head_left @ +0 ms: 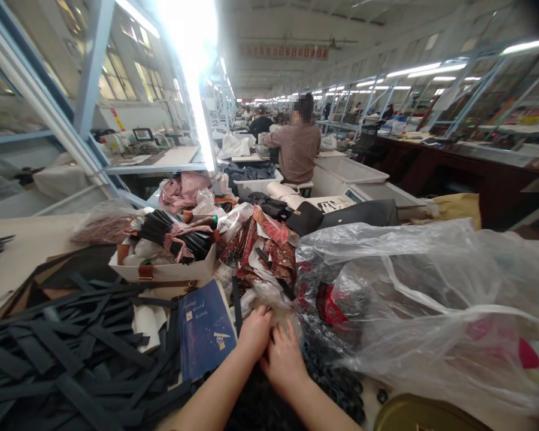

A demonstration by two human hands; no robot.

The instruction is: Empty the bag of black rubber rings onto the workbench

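Left hand (254, 333) and right hand (284, 359) side by side, touching, at 6 o'clock of the view. Fingers of both curled into the edge of a clear plastic wrap (269, 299) at 12 o'clock of the hands. Contents of the grip hidden; cannot tell whether clamped on the wrap or only resting on it.

Blue notebook (205, 328) flat at 9 o'clock of the left hand, just beside it. Heap of black strips (72, 353) further out at 9 o'clock. Pile of small black rings (336, 383) at 3 o'clock of the right hand, touching the wrist. Large clear plastic bag (431, 299) at 2 o'clock, covering much of that side. Red patterned pieces (265, 245) at 12 o'clock, behind the wrap. White box (166, 270) of black bundles at 11 o'clock.

Pale counter (22, 251), heavily cluttered. Long workshop hall, ceiling strip lights, metal racks on both sides. Person (296, 146) seated further back, facing away.
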